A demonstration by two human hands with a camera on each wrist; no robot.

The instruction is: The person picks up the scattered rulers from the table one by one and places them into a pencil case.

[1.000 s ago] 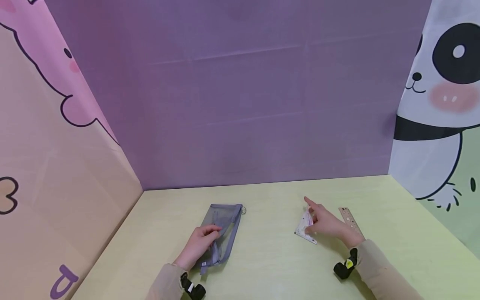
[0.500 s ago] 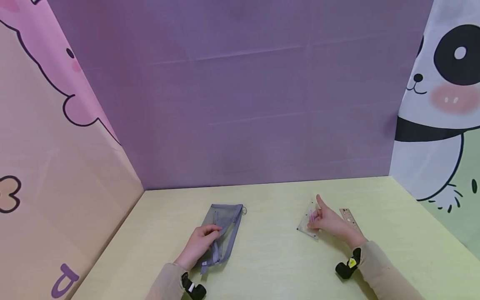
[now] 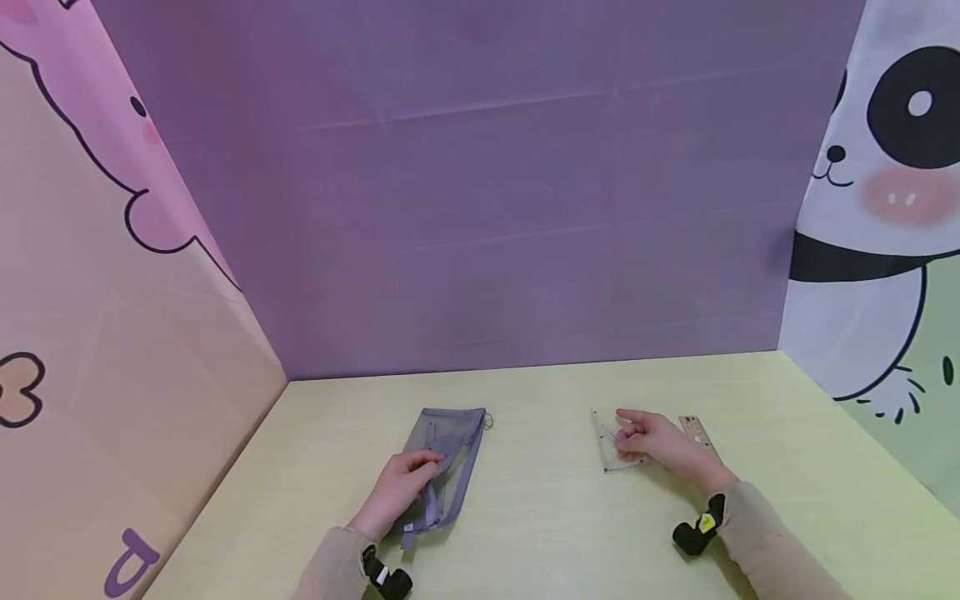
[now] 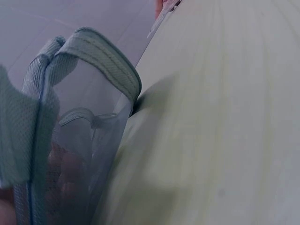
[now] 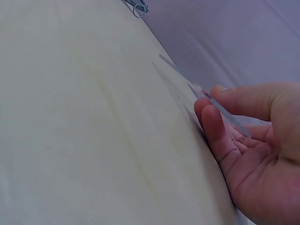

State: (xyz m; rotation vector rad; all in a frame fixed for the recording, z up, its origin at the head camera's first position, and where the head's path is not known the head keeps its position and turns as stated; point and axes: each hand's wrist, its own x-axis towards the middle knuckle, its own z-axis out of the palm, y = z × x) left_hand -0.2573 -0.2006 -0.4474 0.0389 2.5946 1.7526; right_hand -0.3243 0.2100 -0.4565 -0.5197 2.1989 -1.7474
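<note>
My left hand (image 3: 401, 487) pinches the side of a grey-blue zippered mesh pouch (image 3: 459, 423) on the left part of the table. In the left wrist view the pouch's zip edge (image 4: 105, 58) gapes, and fingers (image 4: 70, 173) show dimly through its see-through wall. To the right, my right hand (image 3: 663, 446) holds a clear triangular set square (image 3: 606, 446) between thumb and fingers. The right wrist view shows the set square (image 5: 180, 72) nearly edge-on, tilted and raised off the tabletop. Part of it is hidden by the fingers.
A pinkish ruler (image 3: 697, 432) lies behind the right wrist, partly covered by it. A small metal ring (image 3: 488, 421) hangs at the pouch's far corner. A purple backdrop (image 3: 480, 208) rises at the back edge of the pale table (image 3: 540, 500).
The set square has turned within my right hand, one edge now facing left. The right fingers have shifted on it. My left hand and the pouch have stayed put.
</note>
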